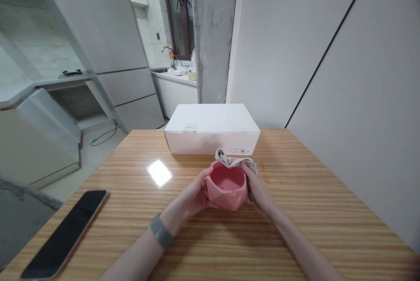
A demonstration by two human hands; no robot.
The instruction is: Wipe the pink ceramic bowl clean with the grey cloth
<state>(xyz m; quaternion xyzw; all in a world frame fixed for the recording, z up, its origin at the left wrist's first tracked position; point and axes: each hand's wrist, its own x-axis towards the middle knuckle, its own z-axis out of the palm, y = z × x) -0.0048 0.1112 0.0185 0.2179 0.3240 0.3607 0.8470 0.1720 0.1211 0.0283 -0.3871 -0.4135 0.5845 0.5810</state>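
Pink bowl point(227, 197): faceted, its opening turned up and toward the viewer, held near the middle of the table, in front of a white box; whether its base touches the wood cannot be told.
Left hand point(196, 194): closed on the bowl's left side, thumb up by the rim, fingers curling beneath; a grey band point(161, 231) circles the wrist.
Right hand point(257, 185): gripping a pale grey cloth point(234, 161) against the bowl's right side, thumb near the rim.
Cloth: bunched along the bowl's far rim, with a fold showing below the right hand.
White box point(213, 119): closed, long side facing the viewer, standing at the table's far edge, just beyond the bowl and cloth.
Table point(315, 219): striped wood, its side edges spreading wider toward the viewer; open wood runs from the right forearm to the right edge, alongside a white panel point(328, 79).
Phone point(65, 235): dark screen up, lying slantwise close to the left edge, well apart from the left forearm, with open wood between.
Beyond: a tall refrigerator point(95, 22) to the left, a grey pillar point(215, 40) behind the box.
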